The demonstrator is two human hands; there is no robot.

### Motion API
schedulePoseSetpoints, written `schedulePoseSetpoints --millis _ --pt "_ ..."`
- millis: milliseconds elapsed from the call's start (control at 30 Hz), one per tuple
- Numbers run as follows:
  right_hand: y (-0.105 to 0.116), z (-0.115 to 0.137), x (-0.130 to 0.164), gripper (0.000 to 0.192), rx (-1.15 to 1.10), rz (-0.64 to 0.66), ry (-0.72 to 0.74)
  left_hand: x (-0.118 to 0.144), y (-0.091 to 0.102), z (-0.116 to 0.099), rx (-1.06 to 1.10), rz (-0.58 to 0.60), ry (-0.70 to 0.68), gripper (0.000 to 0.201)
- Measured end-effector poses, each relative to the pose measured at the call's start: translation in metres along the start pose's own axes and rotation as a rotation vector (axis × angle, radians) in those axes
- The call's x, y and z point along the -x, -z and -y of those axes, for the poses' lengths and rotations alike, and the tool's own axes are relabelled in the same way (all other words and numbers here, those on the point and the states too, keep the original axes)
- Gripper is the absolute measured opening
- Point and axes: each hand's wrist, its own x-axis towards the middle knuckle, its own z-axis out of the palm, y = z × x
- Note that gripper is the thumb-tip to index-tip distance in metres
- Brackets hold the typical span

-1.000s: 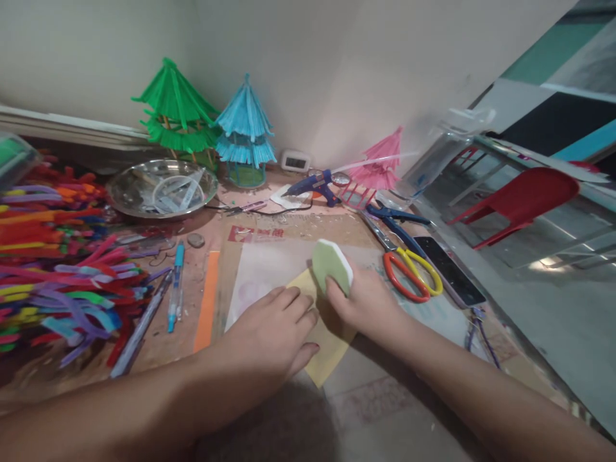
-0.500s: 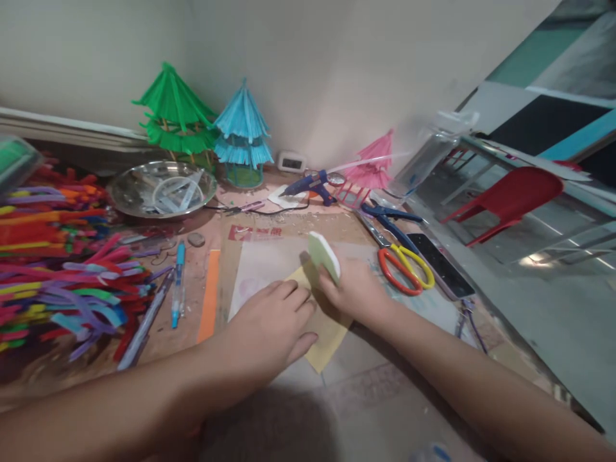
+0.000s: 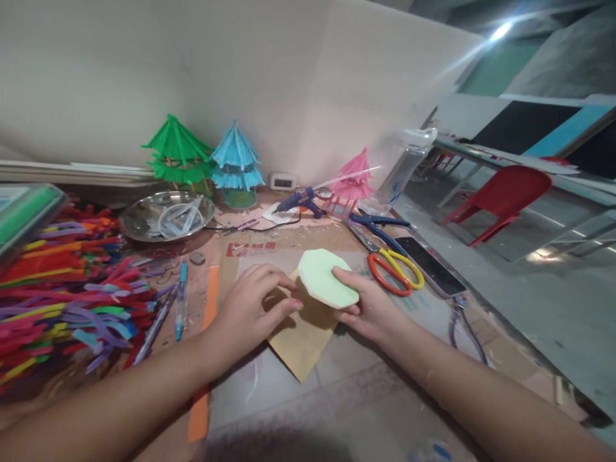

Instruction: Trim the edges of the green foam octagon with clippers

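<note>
Right hand [image 3: 373, 308] has the pale green octagonal foam piece [image 3: 325, 285] pinched at its 4 o'clock edge, thumb on top and fingers underneath, the piece held nearly flat just above the tan sandpaper sheet [image 3: 301, 333]. Left hand [image 3: 250, 308] presses the sheet's 10 o'clock side onto the surface [image 3: 356, 391], fingers spread and gripping nothing. Orange-and-yellow scissors [image 3: 394, 273] lie at 2 o'clock of the piece, pipe cleaners [image 3: 62, 276] heaped far out at 9 o'clock.
</note>
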Motion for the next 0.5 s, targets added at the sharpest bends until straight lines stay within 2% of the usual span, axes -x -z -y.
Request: schedulePoseSetpoints --millis 100,300,500 --pt "-0.002 -0.007 0.002 0.030 0.041 0.043 -0.008 0.001 -0.001 -0.002 0.078 -0.007 0.033 0.016" --pt "0.000 -0.008 0.002 0.036 0.130 0.060 0.043 0.001 -0.003 -0.007 0.255 0.071 0.106 0.021" --pt "-0.008 -0.011 0.009 0.037 0.076 0.029 0.207 0.002 -0.007 -0.012 0.357 0.086 0.194 0.023"
